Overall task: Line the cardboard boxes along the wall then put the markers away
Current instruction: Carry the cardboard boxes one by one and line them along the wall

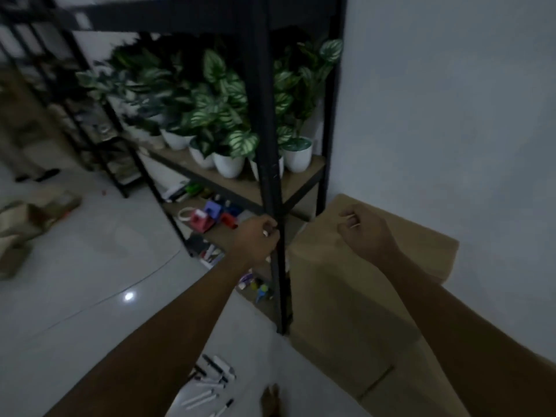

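— What does the room look like?

— It is dim, with a pale tiled floor (90, 266) and a plain grey wall (451, 115) on the right. A black metal shelf rack (269, 145) stands against that wall. One wooden shelf carries a row of leafy plants in white pots (228, 164). The shelf below it holds small colourful items, too blurred to name.

— Where are the cardboard boxes?

— A large cardboard box (346, 281) stands on the floor against the wall, just beside the rack's right side. More cardboard (400, 383) lies nearer the camera along the same wall; whether that is a separate box cannot be told. Other crumpled cardboard pieces (27, 218) lie well apart at the far left.

— And the markers?

— The markers (210, 383), white with dark caps, lie scattered on the floor at the bottom of the view, near the foot of the rack.

— What are the person's hands doing?

— The left hand (258, 239) is curled at the rack's front post and pinches something small and pale; what it is cannot be told. The right hand (361, 227) hovers above the large box with its fingers curled inward, and whether they hold anything cannot be made out.
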